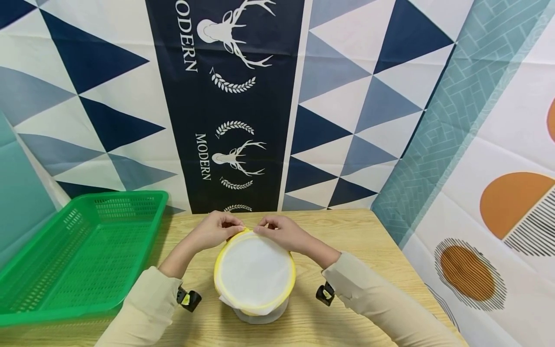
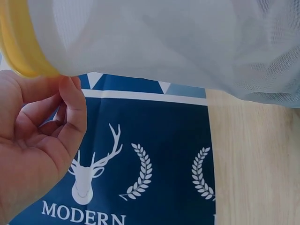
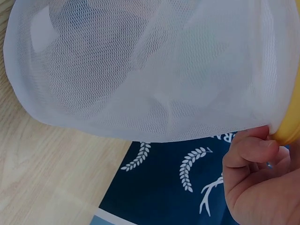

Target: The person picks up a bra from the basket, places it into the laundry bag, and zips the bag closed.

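Observation:
A white mesh laundry bag (image 1: 256,270) with a yellow rim stands upright on the table, its round white top facing up. My left hand (image 1: 213,232) pinches the yellow edge (image 2: 23,42) at the far side, thumb and index finger together. Close to it, my right hand (image 1: 284,233) pinches the same edge a little to the right. In the right wrist view, the mesh side (image 3: 103,70) is see-through, with faint blue and white shapes behind it that I cannot make out. Exactly what the fingertips hold at the rim is partly hidden.
A green plastic basket (image 1: 147,241) with perforated sides stands to the left on the wooden table (image 1: 355,299). Behind the table hangs a patterned cloth (image 1: 234,111) with deer heads and triangles. A wall covering (image 1: 468,212) borders the right side.

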{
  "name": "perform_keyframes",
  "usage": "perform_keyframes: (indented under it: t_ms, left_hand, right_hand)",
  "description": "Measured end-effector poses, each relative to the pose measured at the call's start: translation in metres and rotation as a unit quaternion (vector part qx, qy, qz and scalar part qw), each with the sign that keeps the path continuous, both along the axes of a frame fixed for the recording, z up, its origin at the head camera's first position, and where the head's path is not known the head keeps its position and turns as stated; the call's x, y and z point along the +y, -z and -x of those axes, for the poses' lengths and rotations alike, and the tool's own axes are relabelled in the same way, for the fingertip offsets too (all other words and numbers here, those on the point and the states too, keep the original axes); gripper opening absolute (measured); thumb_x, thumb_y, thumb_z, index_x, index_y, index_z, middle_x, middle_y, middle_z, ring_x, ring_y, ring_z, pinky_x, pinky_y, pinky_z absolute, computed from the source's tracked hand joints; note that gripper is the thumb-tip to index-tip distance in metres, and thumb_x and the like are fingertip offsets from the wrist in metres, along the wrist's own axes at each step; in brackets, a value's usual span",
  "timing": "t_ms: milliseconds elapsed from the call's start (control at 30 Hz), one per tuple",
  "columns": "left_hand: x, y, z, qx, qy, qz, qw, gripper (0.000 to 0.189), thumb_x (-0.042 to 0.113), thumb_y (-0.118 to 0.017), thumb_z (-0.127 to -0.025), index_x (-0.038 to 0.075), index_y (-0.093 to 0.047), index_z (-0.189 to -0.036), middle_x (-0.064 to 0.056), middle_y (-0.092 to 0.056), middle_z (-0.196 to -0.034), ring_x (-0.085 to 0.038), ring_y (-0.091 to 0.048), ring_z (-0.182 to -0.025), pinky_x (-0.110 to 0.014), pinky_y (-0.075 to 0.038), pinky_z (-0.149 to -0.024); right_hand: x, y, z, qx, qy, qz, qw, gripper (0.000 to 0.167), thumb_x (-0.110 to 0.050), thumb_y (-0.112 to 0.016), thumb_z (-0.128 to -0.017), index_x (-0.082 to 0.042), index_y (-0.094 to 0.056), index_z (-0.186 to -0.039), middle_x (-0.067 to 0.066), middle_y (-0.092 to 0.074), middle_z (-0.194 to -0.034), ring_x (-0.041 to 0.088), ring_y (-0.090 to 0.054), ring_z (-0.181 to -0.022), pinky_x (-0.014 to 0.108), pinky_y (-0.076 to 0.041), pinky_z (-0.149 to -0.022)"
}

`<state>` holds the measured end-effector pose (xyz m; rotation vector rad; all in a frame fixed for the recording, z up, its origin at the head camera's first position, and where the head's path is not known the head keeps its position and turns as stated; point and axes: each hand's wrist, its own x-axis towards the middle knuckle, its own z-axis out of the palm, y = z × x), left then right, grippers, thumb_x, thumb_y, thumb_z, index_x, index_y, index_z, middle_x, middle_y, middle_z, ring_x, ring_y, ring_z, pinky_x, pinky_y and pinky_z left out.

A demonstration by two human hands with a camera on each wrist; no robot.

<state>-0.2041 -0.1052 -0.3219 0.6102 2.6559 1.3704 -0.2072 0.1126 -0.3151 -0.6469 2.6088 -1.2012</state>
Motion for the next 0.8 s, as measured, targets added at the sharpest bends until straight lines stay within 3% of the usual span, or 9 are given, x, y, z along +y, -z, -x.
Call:
perform_keyframes:
  t_ms: [200,500,800]
  left_hand:
    - [-0.0009,-0.0010,-0.0005,-0.018,0.000,-0.008,0.9998,0.015,0.013,-0.060,-0.091,0.003,-0.070,-0.096,-0.006,-0.063,-0.081,-0.015,-0.053,-0.065,-0.028,-0.050,-0.061]
    - [-0.0006,-0.0028,-0.0017,-0.048,-0.005,-0.033,0.9983,0.017,0.011,-0.058,-0.091,0.000,-0.069,-0.099,-0.009,-0.063,-0.087,-0.014,-0.054,-0.065,-0.028,-0.052,-0.063]
    - [0.0010,-0.0034,-0.0018,-0.068,-0.013,-0.056,0.9961,0.017,0.010,-0.058,-0.091,-0.001,-0.069,-0.099,-0.008,-0.063,-0.084,-0.013,-0.055,-0.064,-0.027,-0.052,-0.062]
  right_hand:
    - [-0.0002,-0.0016,0.0004,0.014,-0.026,-0.001,0.9996,0.021,-0.031,-0.056,-0.094,-0.013,-0.067,-0.090,0.001,-0.055,-0.078,0.012,-0.049,-0.067,0.025,-0.046,-0.056]
    - [0.0002,-0.0018,-0.0007,0.002,-0.034,0.003,0.9994,0.020,-0.031,-0.056,-0.094,-0.015,-0.066,-0.092,0.000,-0.054,-0.077,0.010,-0.050,-0.066,0.023,-0.046,-0.055]
    - [-0.0010,-0.0038,-0.0023,0.028,-0.050,-0.021,0.9981,0.018,-0.032,-0.063,-0.089,-0.015,-0.068,-0.095,-0.001,-0.049,-0.066,0.010,-0.046,-0.060,0.020,-0.039,-0.050]
